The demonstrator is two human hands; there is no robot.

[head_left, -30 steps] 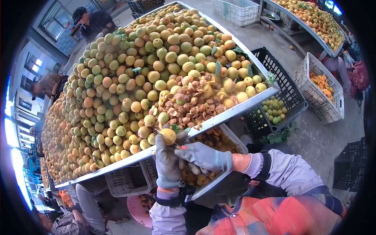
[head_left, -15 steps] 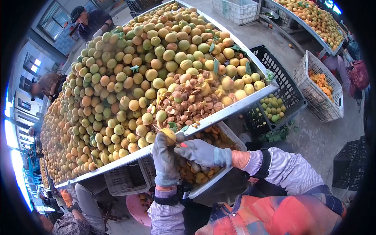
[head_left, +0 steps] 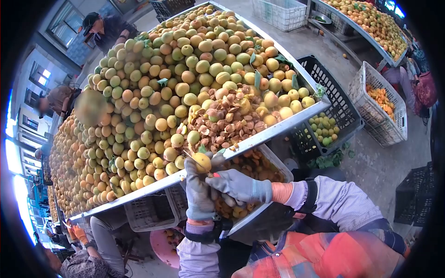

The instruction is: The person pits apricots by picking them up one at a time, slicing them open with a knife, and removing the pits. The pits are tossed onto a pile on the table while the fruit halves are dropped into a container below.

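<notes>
My left hand (head_left: 198, 197), in a grey glove, is closed around a yellow apricot (head_left: 201, 163) just in front of the table's metal edge. Close beside it, my gloved right hand (head_left: 241, 184) grips a small tool with a red handle (head_left: 216, 175). Most of that tool is hidden by the fingers, so its working end cannot be made out clearly. Both hands are above a white crate (head_left: 252, 211) holding opened orange apricot pieces. Just beyond them, a heap of brown apricot pits (head_left: 222, 123) lies on the table among whole apricots (head_left: 153, 92).
The table's metal rim (head_left: 273, 129) runs in front of me. A black crate (head_left: 340, 99) with green fruit stands at the right, near a white crate (head_left: 389, 127) of orange halves. Below left is a pink basin (head_left: 162, 250). Other people work around the table.
The view has shifted slightly. Both hands stay close together at the apricot, with the right hand's fingers a little changed in pose. Across the table, a person's arm has moved.
</notes>
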